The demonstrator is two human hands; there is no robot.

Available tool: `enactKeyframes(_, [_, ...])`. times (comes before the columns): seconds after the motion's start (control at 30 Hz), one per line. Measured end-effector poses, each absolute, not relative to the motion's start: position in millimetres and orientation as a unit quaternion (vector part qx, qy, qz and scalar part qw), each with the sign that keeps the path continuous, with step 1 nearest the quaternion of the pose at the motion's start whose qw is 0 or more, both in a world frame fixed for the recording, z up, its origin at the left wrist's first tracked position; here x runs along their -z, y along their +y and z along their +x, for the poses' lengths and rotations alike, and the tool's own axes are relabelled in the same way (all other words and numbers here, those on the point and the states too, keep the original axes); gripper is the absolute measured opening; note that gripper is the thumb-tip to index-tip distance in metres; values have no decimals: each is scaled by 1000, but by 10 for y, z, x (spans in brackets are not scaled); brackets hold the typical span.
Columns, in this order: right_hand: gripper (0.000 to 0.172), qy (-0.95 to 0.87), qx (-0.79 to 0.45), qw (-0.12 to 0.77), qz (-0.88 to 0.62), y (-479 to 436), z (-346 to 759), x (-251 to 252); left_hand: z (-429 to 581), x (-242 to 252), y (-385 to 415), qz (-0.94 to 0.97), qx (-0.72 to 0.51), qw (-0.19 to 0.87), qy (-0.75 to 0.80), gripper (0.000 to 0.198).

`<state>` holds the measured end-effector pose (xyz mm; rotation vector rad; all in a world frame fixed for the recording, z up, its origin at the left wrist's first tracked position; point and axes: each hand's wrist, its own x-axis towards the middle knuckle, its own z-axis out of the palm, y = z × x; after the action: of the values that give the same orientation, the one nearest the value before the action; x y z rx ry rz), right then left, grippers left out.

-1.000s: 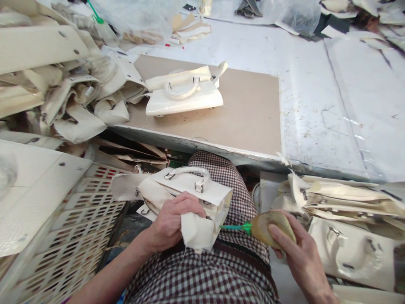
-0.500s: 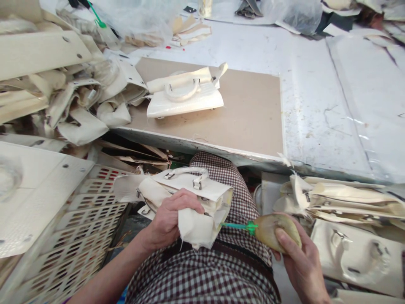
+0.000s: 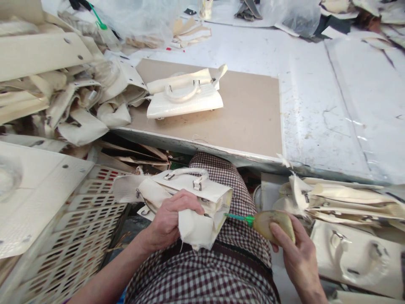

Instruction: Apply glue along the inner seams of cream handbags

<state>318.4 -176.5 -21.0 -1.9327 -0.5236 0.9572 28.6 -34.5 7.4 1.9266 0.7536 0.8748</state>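
My left hand (image 3: 177, 215) is closed on a cream handbag (image 3: 215, 192) that lies tilted across my lap. The bag's handle with metal buckles points away from me, and a loose fabric flap (image 3: 196, 228) hangs by my fingers. In my right hand (image 3: 299, 249) is a yellowish squeeze bottle (image 3: 272, 226) with a green collar and a thin blue-green nozzle (image 3: 236, 216). The nozzle's tip is at the yellow-marked side edge of the bag; whether it touches, I cannot tell. Fingers on the far side of the bottle are partly hidden.
Another cream bag (image 3: 186, 95) lies on a brown board (image 3: 253, 114) on the white table. Bag pieces (image 3: 117, 80) are heaped at the left, above a white plastic crate (image 3: 79, 219). More bags (image 3: 357, 253) are stacked at the right. The table edge runs just beyond my knees.
My right hand and the bottle have shifted slightly left, and the nozzle tip has moved a little up along the bag's edge. My left hand and the bag stay in place.
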Motion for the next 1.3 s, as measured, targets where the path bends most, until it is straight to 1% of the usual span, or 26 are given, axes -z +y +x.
enactKeyframes(0.1, [55,-227,-378,437,-784,-1786,3224,299,284,-68,-348,772,-347,436,306,27])
enactKeyframes(0.27, [65,-265,-379,436,-772,-1813,3370,477,279,-19,-364,761,-338,445,330,27])
enactKeyframes(0.37, [60,-329,-361,434,-757,-1768,3469,449,285,-8,-367,763,-343,443,321,24])
enactKeyframes(0.43, [55,-381,-354,417,-745,-1725,3537,379,293,-13,-370,769,-341,447,306,25])
enactKeyframes(0.53, [51,-412,-379,390,-731,-1672,3610,257,305,-15,-376,770,-339,452,295,27])
enactKeyframes(0.6, [50,-388,-398,398,-730,-1651,3620,207,306,-2,-376,771,-341,446,300,26])
enactKeyframes(0.73, [53,-330,-392,413,-753,-1623,3586,255,293,24,-361,784,-351,427,284,21])
enactKeyframes(0.9, [61,-322,-408,417,-746,-1584,3571,388,283,-15,-351,775,-341,440,299,25])
enactKeyframes(1.07, [57,-310,-456,392,-737,-1607,3604,328,322,-70,-339,764,-340,444,321,28])
enactKeyframes(1.2, [54,-274,-433,438,-739,-1592,3507,272,350,-86,-321,756,-352,444,328,26])
enactKeyframes(1.3, [50,-239,-445,471,-723,-1587,3371,248,297,-88,-353,739,-346,462,347,31])
